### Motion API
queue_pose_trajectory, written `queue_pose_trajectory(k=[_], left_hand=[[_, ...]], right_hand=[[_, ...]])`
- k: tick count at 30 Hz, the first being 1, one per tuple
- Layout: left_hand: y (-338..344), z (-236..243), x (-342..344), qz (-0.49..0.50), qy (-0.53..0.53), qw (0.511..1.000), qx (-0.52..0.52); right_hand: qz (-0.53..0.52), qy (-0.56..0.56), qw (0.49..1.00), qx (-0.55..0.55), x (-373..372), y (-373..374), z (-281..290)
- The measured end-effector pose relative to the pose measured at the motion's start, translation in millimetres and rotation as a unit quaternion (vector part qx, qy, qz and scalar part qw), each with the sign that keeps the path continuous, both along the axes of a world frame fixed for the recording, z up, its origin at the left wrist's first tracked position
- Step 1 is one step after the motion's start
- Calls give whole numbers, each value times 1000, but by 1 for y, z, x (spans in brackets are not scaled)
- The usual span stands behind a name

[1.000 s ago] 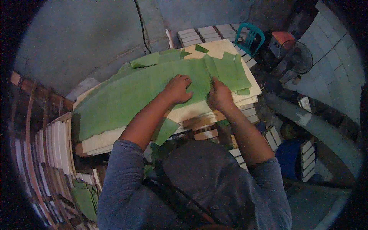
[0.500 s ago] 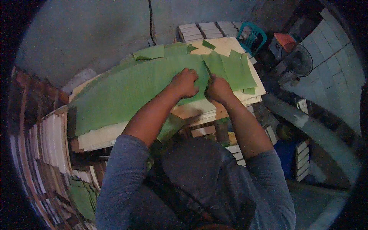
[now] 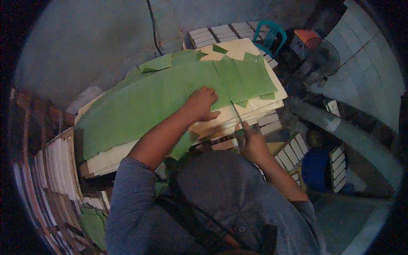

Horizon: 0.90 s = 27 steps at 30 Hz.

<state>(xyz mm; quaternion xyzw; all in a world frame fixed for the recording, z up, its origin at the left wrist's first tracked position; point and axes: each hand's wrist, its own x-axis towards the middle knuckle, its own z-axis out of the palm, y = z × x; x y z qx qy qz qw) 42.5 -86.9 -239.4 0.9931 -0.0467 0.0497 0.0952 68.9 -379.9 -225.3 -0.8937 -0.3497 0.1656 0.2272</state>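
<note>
Leaf green, faintly striped; boards cream; chair teal; sleeve grey-blue.

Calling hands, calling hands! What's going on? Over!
Left hand resting on big green leaf. Right hand gripping knife, tip at leaf's near edge. Small leaf scrap behind, well away from knife.

The right hand is now pulled back past the near edge of the green leaf, the knife has its tip there, and a dark line crosses the leaf.
</note>
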Motion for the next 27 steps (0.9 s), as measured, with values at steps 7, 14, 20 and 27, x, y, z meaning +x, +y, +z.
queue_pose_trajectory(k=[7,14,20,27], left_hand=[[-11,-8,-18,160,-56,968,-184],[-35,14,-40,128,-294,928,-189],[-46,18,-35,104,-297,948,-52],[-6,3,-51,114,-256,960,13]], right_hand=[[-48,9,951,306,44,4,-13],[-109,214,892,383,37,98,54],[-112,142,881,438,79,115,32],[-203,108,853,468,220,55,8]])
